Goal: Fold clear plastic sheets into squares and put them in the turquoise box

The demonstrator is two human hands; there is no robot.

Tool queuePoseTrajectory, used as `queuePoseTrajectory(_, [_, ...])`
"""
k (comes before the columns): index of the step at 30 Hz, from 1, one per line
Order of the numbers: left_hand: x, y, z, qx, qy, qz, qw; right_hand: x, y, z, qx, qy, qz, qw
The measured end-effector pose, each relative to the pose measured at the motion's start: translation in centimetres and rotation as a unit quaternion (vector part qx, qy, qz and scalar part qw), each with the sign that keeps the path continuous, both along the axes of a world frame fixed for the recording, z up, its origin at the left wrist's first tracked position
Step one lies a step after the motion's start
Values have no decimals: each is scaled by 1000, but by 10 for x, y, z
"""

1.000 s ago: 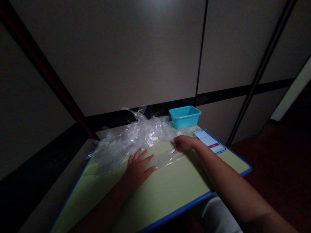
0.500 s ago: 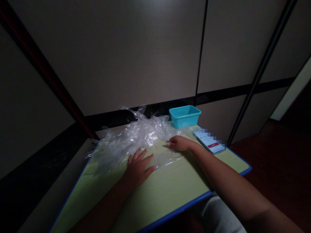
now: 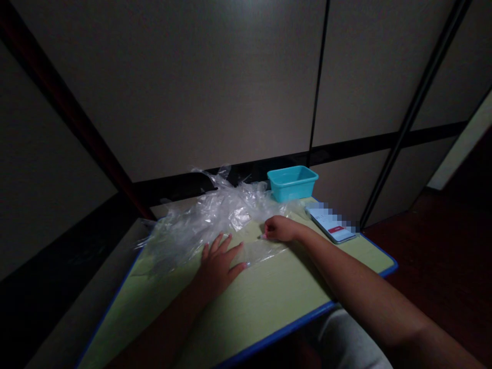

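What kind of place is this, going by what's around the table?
Probably a dim office or partitioned workroom: grey wall panels behind a small green table holding clear plastic bags, a teal tub and a phone.

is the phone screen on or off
On. The phone lies flat on the table past the right hand, and its screen glows pale with a red bar; what it shows is blurred.

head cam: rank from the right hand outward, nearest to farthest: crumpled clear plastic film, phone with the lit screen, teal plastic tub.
From the right hand:
1. Crumpled clear plastic film: its flat edge lies under the fingertips, the pile to the left.
2. Phone with the lit screen: to the right, apart.
3. Teal plastic tub: at the table's far edge.
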State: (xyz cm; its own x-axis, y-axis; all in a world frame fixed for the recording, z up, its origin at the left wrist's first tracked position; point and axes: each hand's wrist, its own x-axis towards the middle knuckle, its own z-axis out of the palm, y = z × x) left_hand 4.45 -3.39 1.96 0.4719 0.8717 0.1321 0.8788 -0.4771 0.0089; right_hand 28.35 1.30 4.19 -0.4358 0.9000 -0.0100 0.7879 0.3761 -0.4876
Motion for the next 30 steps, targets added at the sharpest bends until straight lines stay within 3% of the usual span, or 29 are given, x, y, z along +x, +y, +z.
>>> queuePoseTrajectory(12, [1, -1, 2, -6, 3, 6, 1000, 2, -5, 9, 6, -72, 15, 997])
queuePoseTrajectory(30, [0, -2, 2, -10, 3, 5, 1000, 7, 2, 6, -20, -170, -77, 982])
